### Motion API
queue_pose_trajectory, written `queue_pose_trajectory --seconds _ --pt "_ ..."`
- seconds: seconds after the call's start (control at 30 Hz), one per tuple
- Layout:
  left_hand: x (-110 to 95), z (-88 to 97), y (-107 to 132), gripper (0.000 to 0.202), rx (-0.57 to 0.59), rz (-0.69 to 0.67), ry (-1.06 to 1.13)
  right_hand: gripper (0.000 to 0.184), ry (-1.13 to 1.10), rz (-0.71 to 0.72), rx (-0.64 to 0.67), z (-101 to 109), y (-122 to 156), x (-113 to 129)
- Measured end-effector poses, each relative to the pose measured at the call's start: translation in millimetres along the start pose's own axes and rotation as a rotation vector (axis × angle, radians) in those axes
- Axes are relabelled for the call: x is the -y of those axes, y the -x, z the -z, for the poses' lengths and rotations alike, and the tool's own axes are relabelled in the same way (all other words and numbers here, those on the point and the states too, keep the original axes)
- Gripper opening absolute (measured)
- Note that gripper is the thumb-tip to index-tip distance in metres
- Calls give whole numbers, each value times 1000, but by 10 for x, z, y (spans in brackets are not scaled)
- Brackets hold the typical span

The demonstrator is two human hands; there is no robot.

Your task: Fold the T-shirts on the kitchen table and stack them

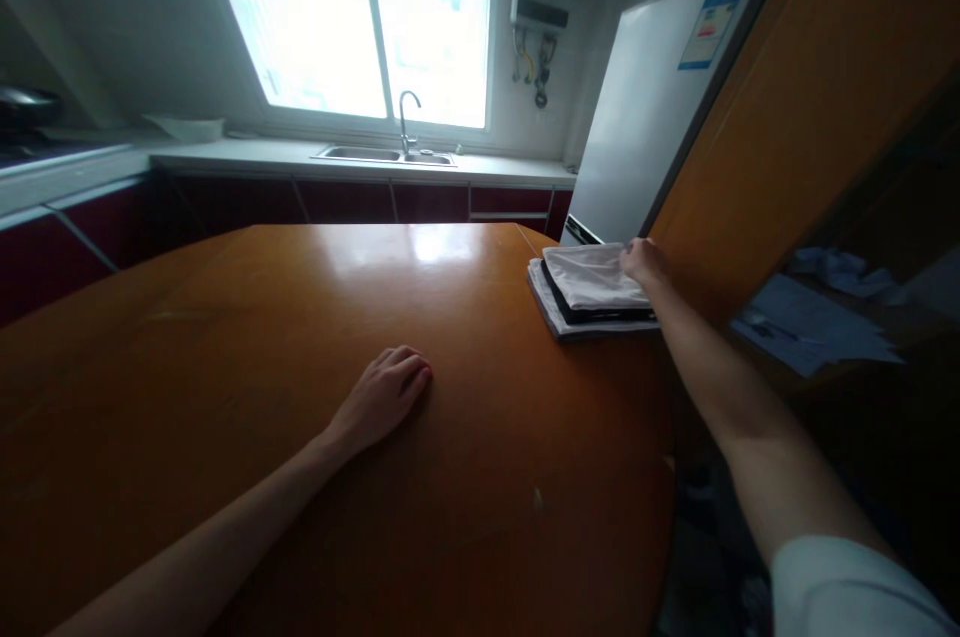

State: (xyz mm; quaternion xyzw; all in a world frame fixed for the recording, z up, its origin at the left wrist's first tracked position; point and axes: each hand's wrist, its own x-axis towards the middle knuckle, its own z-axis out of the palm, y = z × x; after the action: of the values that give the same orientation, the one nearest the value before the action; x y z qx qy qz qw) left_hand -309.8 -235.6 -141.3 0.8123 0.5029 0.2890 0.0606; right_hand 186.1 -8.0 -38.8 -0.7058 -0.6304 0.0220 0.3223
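On the right far side of the wooden table [480, 517] lies a stack of folded clothes. Its top piece is a pale folded garment [589, 275], with a black garment [596, 316] beneath and a grey one [574, 330] at the bottom. My right hand [641, 260] is closed on the far right corner of the pale garment, fingertips partly hidden. Near the middle of the table, my left hand [386, 387] rests palm down on the bare wood, its fingers loosely bent and holding nothing. The stack is to the right of my left hand, apart from it.
Beyond the table runs a counter with a sink [364, 154] and faucet [405, 117] under a window. A silver refrigerator [637, 107] stands behind the stack. At the right, papers [810, 322] lie on a shelf beside an orange wooden panel [817, 87].
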Motion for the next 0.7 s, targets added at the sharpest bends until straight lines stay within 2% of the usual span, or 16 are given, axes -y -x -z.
queue_pose_trajectory --seconds 0.07,0.13,0.2,0.27,0.33,0.4,0.47,0.57,0.63,0.7 --pt "-9 2 2 30 1 4 3 49 121 102 -23 -151 -8 132" --pt "-20 7 7 30 5 6 7 56 184 123 57 -306 18 205" --pt "-27 11 14 30 7 7 10 61 196 54 170 -424 69 200" --pt "-28 14 20 30 6 8 11 64 189 -10 231 -479 119 152" --pt "-31 12 24 29 5 9 12 67 187 -18 221 -466 147 132" --pt "-43 4 26 28 2 12 12 66 185 -16 129 -404 162 208" --pt "-65 -9 29 27 -1 14 15 62 162 11 -37 -333 205 414" --pt "-88 -16 23 24 -15 31 51 56 83 166 -232 -313 444 928" --pt "-69 15 0 24 -42 69 94 54 8 336 -237 -396 761 1336" --pt "-13 99 -39 28 -71 107 113 55 -75 471 -168 -546 1176 1727"
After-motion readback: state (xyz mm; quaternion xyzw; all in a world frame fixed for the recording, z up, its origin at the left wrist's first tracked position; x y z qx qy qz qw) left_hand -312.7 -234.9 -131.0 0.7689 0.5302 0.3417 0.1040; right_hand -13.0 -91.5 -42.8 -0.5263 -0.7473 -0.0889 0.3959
